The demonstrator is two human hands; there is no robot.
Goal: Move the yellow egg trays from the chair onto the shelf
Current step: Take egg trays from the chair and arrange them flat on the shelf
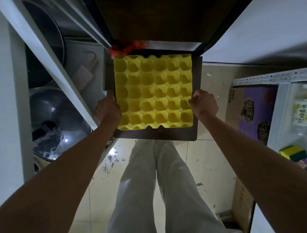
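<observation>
The egg trays point(154, 91) sit as a yellow stack on the dark chair seat point(198, 102), cups up, square to its edges; only the top tray shows, so how many lie under it cannot be told. It has six cups across and five deep, thirty in all. The left hand point(107, 108) presses the stack's left edge and the right hand point(203, 102) the right edge, both low on the sides; the fingers curl in against or under the edges, mostly hidden, so whether they grip the whole stack or only its upper trays cannot be told. A red plastic bag point(126, 48) lies just behind the far edge. A white shelf frame point(54, 65) stands to the left with two metal pans point(53, 121) in it; a second rack point(273, 78) on the right holds one purple box point(253, 107) and one sponge point(293, 154). The risk, as I judge it: thin trays may flex or separate if squeezed only at mid-edge, spilling lower ones, and a corner could catch the frame upright on the swing across.
</observation>
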